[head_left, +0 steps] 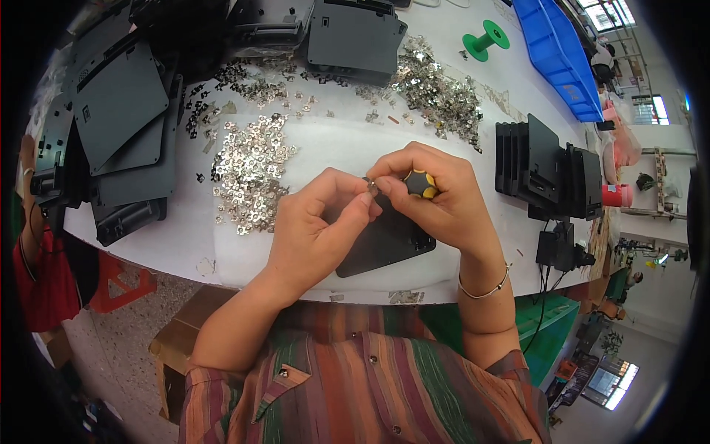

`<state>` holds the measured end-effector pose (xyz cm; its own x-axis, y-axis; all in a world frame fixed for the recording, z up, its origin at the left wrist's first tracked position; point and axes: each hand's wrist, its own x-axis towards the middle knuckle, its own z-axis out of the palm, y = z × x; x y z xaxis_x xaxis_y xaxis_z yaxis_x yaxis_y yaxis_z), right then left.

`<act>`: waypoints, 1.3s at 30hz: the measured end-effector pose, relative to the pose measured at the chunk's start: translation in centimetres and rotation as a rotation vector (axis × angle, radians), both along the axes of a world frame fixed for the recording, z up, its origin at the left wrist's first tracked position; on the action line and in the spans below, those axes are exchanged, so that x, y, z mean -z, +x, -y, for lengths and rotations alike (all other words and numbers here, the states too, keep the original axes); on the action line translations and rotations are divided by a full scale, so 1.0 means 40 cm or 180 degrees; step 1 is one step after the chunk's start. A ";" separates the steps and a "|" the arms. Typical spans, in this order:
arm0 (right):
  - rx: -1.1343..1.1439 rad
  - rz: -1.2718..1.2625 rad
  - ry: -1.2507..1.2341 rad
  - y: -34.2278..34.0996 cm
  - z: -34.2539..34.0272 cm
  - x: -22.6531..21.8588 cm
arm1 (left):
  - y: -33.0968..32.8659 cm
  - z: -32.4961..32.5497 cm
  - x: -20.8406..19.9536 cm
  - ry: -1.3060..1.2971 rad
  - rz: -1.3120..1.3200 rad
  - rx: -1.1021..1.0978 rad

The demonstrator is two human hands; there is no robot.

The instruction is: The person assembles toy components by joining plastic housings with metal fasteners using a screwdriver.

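Observation:
My left hand (318, 222) is closed, thumb and forefinger pinching a small metal clip (373, 190). My right hand (436, 189) meets it there, its thumb and forefinger at the same clip. Tucked in the right palm is a screwdriver (420, 183) with a black and yellow handle; its shaft is hidden. Below both hands a dark flat plastic panel (388, 244) lies on the table, partly covered by them. A heap of small silvery metal clips (251, 174) spreads just left of my left hand.
Dark plastic housings (122, 107) pile up at the left, with another housing (351, 41) at the back. More metal parts (440, 92) lie beyond my hands. A green spool (486, 41), a blue bin (558, 55), stacked black panels (543, 163) and black adapters (558, 248) occupy the right.

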<state>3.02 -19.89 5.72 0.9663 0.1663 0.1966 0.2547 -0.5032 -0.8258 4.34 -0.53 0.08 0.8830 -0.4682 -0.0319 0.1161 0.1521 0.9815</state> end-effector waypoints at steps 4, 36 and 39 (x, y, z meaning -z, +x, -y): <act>0.0002 0.0405 -0.0433 -0.011 -0.017 -0.006 | 0.001 -0.005 -0.014 -0.0087 -0.0064 -0.0035; -0.0014 0.0825 -0.0972 -0.040 -0.026 0.005 | -0.008 -0.017 -0.020 -0.0215 -0.0073 -0.0030; -0.0012 0.0760 -0.0981 -0.041 -0.022 0.005 | -0.008 -0.024 -0.033 0.0059 0.0091 0.0214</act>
